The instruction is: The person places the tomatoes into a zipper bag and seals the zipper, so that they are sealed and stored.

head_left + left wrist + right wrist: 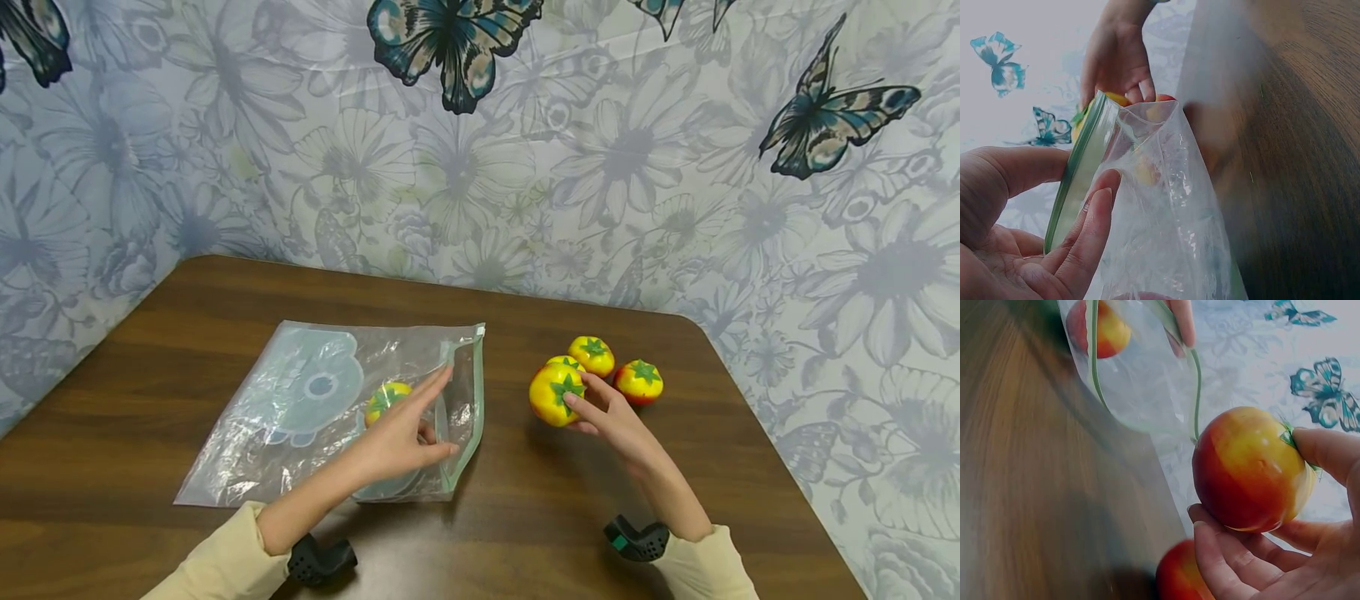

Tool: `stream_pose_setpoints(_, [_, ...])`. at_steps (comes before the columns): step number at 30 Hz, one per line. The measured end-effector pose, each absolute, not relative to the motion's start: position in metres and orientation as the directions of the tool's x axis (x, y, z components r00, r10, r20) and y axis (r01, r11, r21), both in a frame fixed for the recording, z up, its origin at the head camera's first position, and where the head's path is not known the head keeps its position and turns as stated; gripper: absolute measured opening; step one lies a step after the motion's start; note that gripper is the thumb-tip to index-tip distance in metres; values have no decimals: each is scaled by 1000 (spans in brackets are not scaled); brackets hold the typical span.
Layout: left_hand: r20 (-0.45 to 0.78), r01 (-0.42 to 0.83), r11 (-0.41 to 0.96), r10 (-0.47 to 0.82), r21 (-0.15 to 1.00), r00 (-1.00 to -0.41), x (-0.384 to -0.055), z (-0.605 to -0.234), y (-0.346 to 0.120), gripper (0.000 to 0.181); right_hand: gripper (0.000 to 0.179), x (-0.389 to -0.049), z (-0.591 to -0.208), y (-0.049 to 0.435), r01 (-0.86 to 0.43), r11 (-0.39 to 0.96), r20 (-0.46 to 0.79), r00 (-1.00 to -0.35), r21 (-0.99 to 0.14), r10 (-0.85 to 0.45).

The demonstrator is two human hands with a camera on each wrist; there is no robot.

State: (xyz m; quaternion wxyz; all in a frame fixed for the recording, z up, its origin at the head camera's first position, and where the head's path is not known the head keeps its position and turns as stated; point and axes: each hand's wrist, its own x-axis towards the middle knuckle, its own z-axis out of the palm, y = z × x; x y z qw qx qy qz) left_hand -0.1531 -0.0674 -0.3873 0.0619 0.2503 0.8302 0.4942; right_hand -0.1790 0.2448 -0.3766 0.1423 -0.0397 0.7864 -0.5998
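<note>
My right hand (618, 425) holds a red-and-yellow tomato (553, 398) with a green star-shaped calyx. Thumb on the calyx, fingers under the far side, it shows large in the right wrist view. Three more such tomatoes sit behind and beside it, one partly hidden (567, 362). On the left lies a clear zip bag (247, 433) with a green-edged mouth facing right. My left hand (397, 442) grips the upper edge of that mouth, with the green strip (1075, 181) between its digits. Inside the bag another tomato (1107, 331) lies near the mouth.
Printed on the bag is a pale blue flower-like figure (318, 385). The brown wooden table (525, 533) has rounded far corners. Behind it hangs a flowered cloth (495, 200) with butterflies. Each wrist wears a black device (636, 540).
</note>
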Motion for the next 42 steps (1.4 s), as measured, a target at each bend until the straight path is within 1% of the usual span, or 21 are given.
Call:
stream_pose_setpoints(5, [149,357,389,471,849,-869,-153,-388,-68,96,66,-185,-376,226,89,286,-166,-952,-954,-258])
stream_pose_setpoints(12, [146,352,401,460,846,-876,-150,-389,-70,96,62,-191,-378,200,83,255,-166,-932,-963,-321])
stream_pose_setpoints(22, [146,356,395,470,847,-870,-152,-388,-67,96,56,-198,-378,186,89,252,-171,-930,-964,-326])
stream_pose_setpoints(30, [148,353,381,473,855,-869,-151,-386,-65,95,54,-199,-381,170,84,185,-146,-926,-979,-348])
stream_pose_setpoints(42, [175,376,357,485,855,-857,-151,-389,-64,93,54,-201,-392,156,88,227,-168,-917,-970,-363])
